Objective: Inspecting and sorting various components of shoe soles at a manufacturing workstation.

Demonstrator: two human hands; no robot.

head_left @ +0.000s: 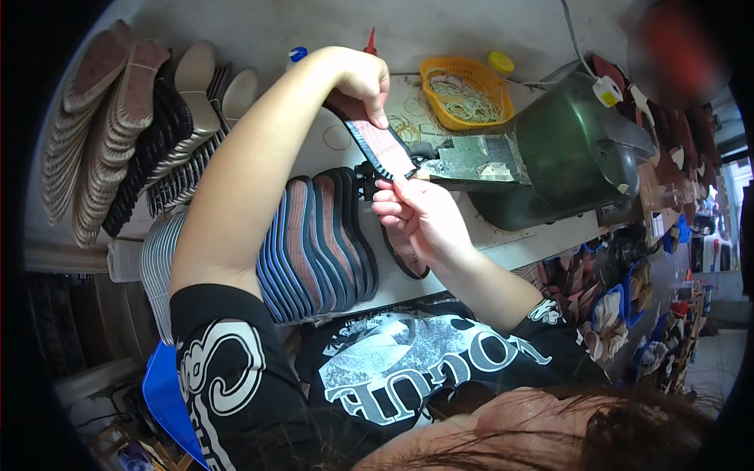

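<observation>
Left hand grips the far end of the insole, right hand pinches its near tip (green machine probably touching it); guide both ends evenly, without bending.

Strong light is falling on the middle of the view, nearly washing out the lower tip of the held insole and whitening the right hand. The green machine housing is giving back soft highlights. A bright opening is glowing pale at the far right, while the lower left is sinking into dimness. A red object at upper right is blurring heavily. The fisheye lens is bending edges toward its black rim.
</observation>
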